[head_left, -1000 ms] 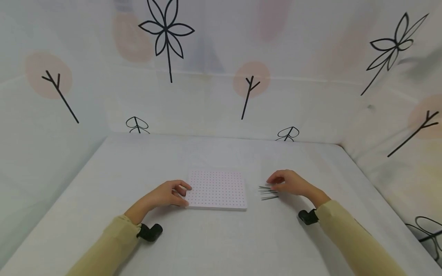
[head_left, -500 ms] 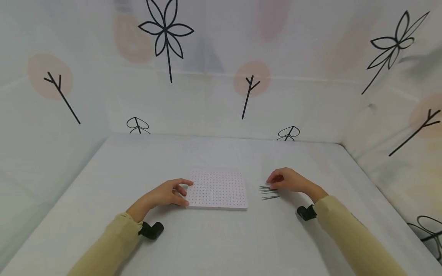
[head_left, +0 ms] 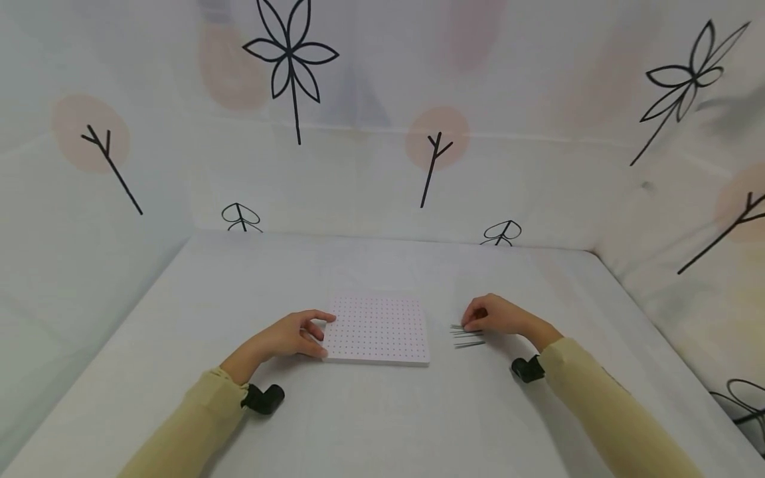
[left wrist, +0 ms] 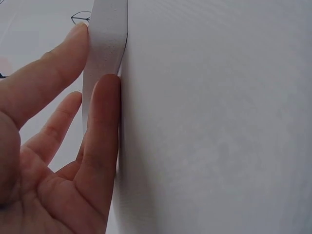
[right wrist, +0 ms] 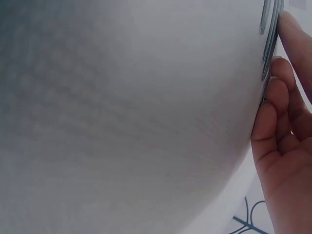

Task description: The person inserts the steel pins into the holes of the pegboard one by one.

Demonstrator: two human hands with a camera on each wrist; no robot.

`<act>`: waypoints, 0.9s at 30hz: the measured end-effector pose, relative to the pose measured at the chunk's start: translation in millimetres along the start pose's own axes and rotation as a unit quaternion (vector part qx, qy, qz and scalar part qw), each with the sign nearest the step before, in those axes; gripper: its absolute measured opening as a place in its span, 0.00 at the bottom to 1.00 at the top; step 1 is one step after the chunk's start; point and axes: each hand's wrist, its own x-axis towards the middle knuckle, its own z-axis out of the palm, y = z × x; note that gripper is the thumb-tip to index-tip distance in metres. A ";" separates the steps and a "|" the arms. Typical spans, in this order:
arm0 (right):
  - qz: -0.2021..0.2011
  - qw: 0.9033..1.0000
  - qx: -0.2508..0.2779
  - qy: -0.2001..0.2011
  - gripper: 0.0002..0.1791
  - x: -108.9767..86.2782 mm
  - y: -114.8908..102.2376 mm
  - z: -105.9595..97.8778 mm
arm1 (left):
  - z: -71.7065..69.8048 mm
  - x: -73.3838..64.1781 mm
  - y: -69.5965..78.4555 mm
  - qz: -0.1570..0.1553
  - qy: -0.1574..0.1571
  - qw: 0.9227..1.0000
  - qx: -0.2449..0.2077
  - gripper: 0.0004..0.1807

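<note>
A flat, pale pegboard (head_left: 376,328) with rows of small holes lies on the white table in the head view. My left hand (head_left: 293,335) rests at its left edge, index finger reaching onto the top and thumb against the near left corner. In the left wrist view, extended fingers (left wrist: 103,112) touch the board's side (left wrist: 105,46). Right of the board lie several thin grey metal rods (head_left: 469,344). My right hand (head_left: 499,315) has its bent fingertips down at the far rods. Rods (right wrist: 267,46) also show beside the fingers in the right wrist view; whether one is pinched is unclear.
The table (head_left: 382,418) has a white covering. Pale fabric walls (head_left: 358,172) with black plant drawings stand behind it and at both sides. A black wrist device (head_left: 263,399) sits under the left wrist, and another device (head_left: 527,369) under the right.
My right hand's fingertips have drawn closer together and lower over the far rods. The left hand stays at the board's edge. The board and near rods keep their places.
</note>
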 end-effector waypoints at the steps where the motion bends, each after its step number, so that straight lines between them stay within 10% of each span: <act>1: 0.002 1.000 0.000 -0.002 0.04 -0.1 0.3 0.2 | 0.2 0.0 0.5 -0.002 0.000 1.000 -0.002 0.36; 27: 0.035 0.999 -0.003 -0.010 0.04 0.1 -9.4 4.1 | 1.1 0.2 -0.1 -0.015 0.003 1.000 -0.015 0.36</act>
